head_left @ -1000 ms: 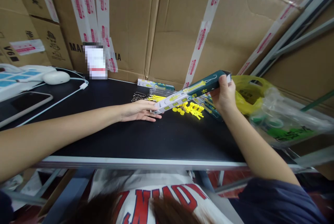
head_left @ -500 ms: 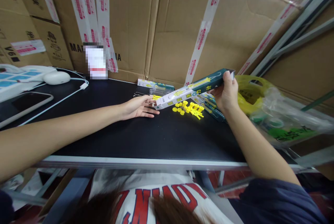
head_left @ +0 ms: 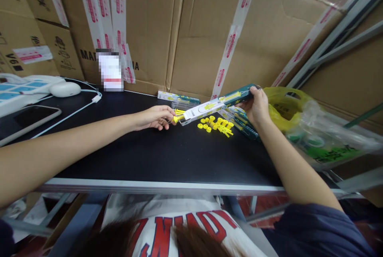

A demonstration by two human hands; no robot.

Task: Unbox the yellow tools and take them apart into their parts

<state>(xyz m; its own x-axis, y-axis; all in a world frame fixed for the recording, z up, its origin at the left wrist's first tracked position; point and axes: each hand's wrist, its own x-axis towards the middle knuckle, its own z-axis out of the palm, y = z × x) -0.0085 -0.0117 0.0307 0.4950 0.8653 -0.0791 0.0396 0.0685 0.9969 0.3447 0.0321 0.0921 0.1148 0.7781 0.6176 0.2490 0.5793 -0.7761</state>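
Note:
My right hand (head_left: 257,106) is closed round the far end of a long, narrow green-and-white box (head_left: 220,104), which tilts down to the left. From the open lower end of the box a yellow plastic piece (head_left: 176,119) sticks out. Close by, my left hand (head_left: 158,118) has its fingers curled in a pinch at a thin end of that yellow piece; the exact contact is small and partly hidden. Behind the left hand, more yellow sticks (head_left: 179,111) lie on the black table (head_left: 167,157). Below the box is a group of small yellow round parts and pegs (head_left: 213,123).
Another such box (head_left: 178,97) lies at the back, and more boxes (head_left: 241,121) lie under the right hand. At right is a yellow and clear plastic bag (head_left: 317,137). A phone (head_left: 30,119), a power strip (head_left: 30,87) and cables are at left. Cardboard (head_left: 203,29) stands behind.
A yellow piece now shows out of the box's lower end. My left hand's fingers have gone from spread to curled, and the box has shifted slightly lower at its right end.

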